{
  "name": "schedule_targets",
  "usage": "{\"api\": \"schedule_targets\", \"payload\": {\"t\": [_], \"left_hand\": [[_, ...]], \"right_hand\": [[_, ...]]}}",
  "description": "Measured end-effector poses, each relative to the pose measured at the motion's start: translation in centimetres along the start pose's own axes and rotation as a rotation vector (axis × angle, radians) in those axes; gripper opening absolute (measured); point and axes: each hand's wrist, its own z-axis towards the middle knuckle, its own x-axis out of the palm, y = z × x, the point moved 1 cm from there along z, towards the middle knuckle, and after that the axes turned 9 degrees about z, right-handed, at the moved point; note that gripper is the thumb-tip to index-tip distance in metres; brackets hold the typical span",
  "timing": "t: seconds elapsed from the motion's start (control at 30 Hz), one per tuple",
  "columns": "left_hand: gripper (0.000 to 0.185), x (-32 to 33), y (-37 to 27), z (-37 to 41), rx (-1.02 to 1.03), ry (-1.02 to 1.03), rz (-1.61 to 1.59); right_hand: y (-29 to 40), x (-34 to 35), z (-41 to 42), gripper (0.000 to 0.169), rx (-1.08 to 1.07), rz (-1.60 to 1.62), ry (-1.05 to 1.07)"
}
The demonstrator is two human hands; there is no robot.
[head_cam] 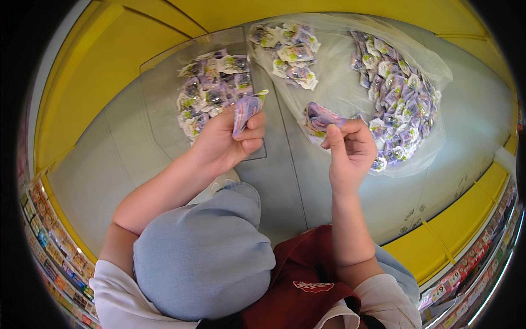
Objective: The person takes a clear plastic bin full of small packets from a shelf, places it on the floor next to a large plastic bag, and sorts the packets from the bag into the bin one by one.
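Observation:
A small purple-and-white snack packet [247, 111] is upright in my left hand [236, 137], held between thumb and curled fingers, in front of a clear plastic tray [158, 103]. Rows of similar packets [213, 78] lie in that tray. My right hand [351, 152] pinches the edge of another purple packet [322, 117] between thumb and forefinger. Behind it a large translucent plastic bag [335, 74] lies spread out, with a big heap of the same packets [404, 103] at its right and a smaller group [294, 53] at its upper left.
The grey tiled floor [283, 193] lies beneath the tray and bag. Yellow panels [102, 78] curve along the far side. Stocked shelves with packaged goods [61, 246] stand at lower left, and more shelves [464, 267] at lower right. My bent knee [197, 263] is close below my left hand.

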Motion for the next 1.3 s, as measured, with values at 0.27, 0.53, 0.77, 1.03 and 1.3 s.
{"api": "schedule_targets", "payload": {"t": [0.27, 0.53, 0.77, 1.03, 1.3], "left_hand": [[0.010, -0.7, -1.7, -0.9, 0.197, -0.239, 0.132], [0.010, -3.0, -2.7, -0.5, 0.365, -0.524, 0.229], [0.028, -11.4, -9.8, -0.3, 0.539, -0.649, 0.438], [0.071, -10.3, -6.1, 0.7, 0.813, -1.098, 1.597], [0.087, -8.6, -4.1, 1.9, 0.143, -0.696, 2.816]], "right_hand": [[0.3, 2.6, 1.0, 0.013, 0.065, 0.132, 0.090], [-1.2, 5.4, 0.6, 0.014, 0.124, 0.110, 0.190], [-1.2, 7.8, 0.8, 0.031, 0.180, 0.010, 0.248], [-7.8, -11.1, 1.6, 0.052, -0.024, -1.136, -0.094], [-10.5, -12.7, 0.2, 0.081, 0.105, -1.327, -0.267]]}}
